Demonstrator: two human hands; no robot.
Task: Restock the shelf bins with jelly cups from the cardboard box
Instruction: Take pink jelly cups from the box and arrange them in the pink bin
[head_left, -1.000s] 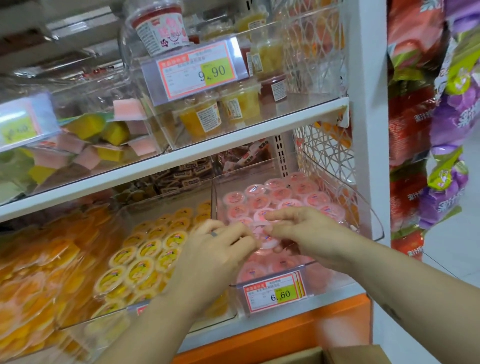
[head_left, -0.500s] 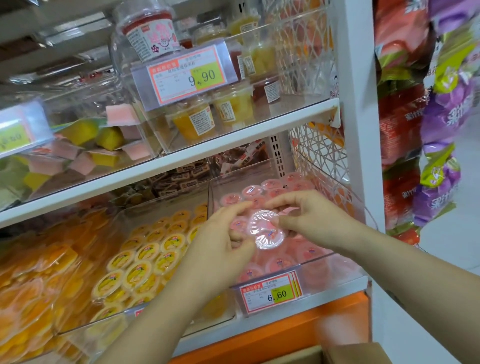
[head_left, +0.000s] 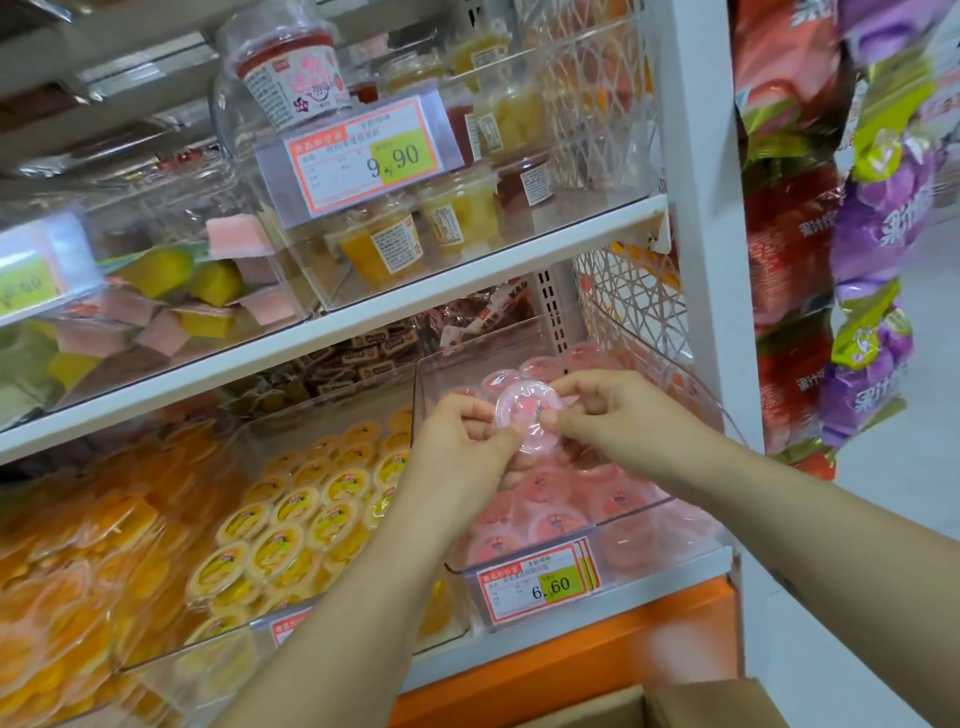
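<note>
upper shelf: fruit cups (head_left: 382, 244) | price tag (head_left: 363, 156) | right: snack bags (head_left: 878, 218)

Your left hand (head_left: 457, 441) and right hand (head_left: 618, 415) are both raised, forearms extended forward, fingers (head_left: 571, 387) pinched together from opposite sides.

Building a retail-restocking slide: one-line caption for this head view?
Both hands, left and right, hold a pink jelly cup over the clear shelf bin tagged 6.60.
</note>
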